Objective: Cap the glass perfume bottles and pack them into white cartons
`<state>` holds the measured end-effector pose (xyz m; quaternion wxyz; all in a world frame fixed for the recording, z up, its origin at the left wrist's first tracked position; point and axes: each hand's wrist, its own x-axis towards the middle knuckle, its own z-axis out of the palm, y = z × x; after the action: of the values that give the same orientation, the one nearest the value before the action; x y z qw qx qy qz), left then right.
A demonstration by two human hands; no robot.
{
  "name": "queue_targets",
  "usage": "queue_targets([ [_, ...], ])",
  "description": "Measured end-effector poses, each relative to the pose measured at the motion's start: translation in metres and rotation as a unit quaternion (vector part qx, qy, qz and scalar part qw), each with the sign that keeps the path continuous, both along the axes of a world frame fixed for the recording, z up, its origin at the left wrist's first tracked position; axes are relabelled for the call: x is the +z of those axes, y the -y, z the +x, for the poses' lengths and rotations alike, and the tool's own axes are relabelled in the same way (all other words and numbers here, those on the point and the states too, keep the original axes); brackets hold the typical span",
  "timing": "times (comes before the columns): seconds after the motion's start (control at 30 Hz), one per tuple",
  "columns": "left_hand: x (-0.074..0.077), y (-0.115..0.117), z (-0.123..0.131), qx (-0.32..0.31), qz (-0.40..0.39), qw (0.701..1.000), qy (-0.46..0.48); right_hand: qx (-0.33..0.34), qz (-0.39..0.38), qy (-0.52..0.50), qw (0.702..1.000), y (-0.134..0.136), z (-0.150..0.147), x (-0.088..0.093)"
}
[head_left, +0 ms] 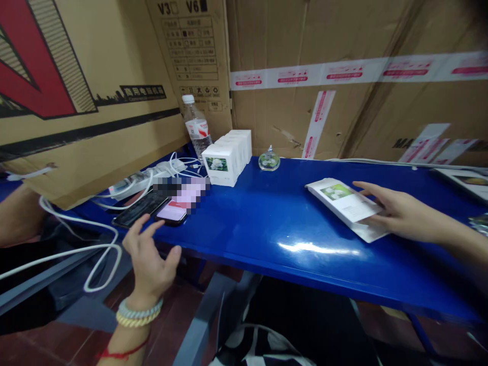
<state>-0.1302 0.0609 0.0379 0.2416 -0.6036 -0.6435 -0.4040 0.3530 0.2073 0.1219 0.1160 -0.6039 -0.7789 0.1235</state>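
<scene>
My left hand (149,259) is by the table's front edge, its thumb spread away from the fingers. The fingertips are near the lower end of a lit phone (171,213), and I cannot tell whether they touch it. Beside that lies a dark phone (139,213). At the right, my right hand (400,211) grips the near end of a flattened white box (339,201) printted with white flowers. Some of its fingers are hidden. A round glass perfume bottle (269,159) stands further back, left of the box.
A row of white flower-printed boxes (221,165) stands beside a plastic water bottle (197,129). White cables and a power strip (152,173) lie at the left of the blue table (251,218). Large cardboard (282,112) walls the back. Another person's arm (19,216) shows far left.
</scene>
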Motion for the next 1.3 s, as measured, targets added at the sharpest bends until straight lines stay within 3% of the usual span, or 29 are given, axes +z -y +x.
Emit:
queue_targets([
  [0.1,0.010,0.001,0.051,-0.096,-0.042,0.994,-0.031,0.027,-0.012,-0.040,0.999,0.010,-0.001,0.009],
  [0.2,0.032,-0.001,0.102,-0.188,-0.050,0.979,-0.054,0.069,0.010,-0.067,0.995,0.023,0.007,0.021],
  [0.37,0.081,-0.016,0.182,-0.339,-0.085,0.931,-0.105,0.083,0.218,-0.147,0.961,0.057,0.047,0.053],
  [0.47,0.105,-0.044,0.219,-0.388,-0.115,0.904,-0.139,-0.017,0.341,-0.251,0.906,0.069,0.099,0.068],
  [0.57,0.118,-0.090,0.244,-0.388,-0.205,0.887,-0.143,-0.202,0.419,-0.315,0.827,0.051,0.168,0.066],
  [0.63,0.120,-0.126,0.255,-0.394,-0.275,0.867,-0.133,-0.343,0.350,-0.267,0.830,0.028,0.211,0.056],
  [0.67,0.119,-0.143,0.259,-0.399,-0.298,0.858,-0.123,-0.372,0.324,-0.245,0.835,0.015,0.228,0.050],
  [0.73,0.113,-0.171,0.265,-0.390,-0.340,0.851,-0.093,-0.396,0.280,-0.204,0.850,-0.007,0.253,0.036],
  [0.83,0.100,-0.195,0.269,-0.370,-0.358,0.855,-0.062,-0.372,0.230,-0.140,0.888,-0.032,0.270,0.019],
  [0.9,0.092,-0.201,0.270,-0.374,-0.344,0.859,-0.067,-0.352,0.216,-0.041,0.910,-0.045,0.276,0.011],
  [1.03,0.084,-0.198,0.270,-0.388,-0.300,0.868,-0.074,-0.306,0.207,0.177,0.912,-0.061,0.281,0.007],
  [1.17,0.086,-0.192,0.270,-0.381,-0.309,0.869,-0.064,-0.234,0.185,0.233,0.926,-0.061,0.276,0.012],
  [1.3,0.089,-0.189,0.268,-0.384,-0.309,0.868,-0.060,-0.239,0.189,0.238,0.922,-0.052,0.267,0.025],
])
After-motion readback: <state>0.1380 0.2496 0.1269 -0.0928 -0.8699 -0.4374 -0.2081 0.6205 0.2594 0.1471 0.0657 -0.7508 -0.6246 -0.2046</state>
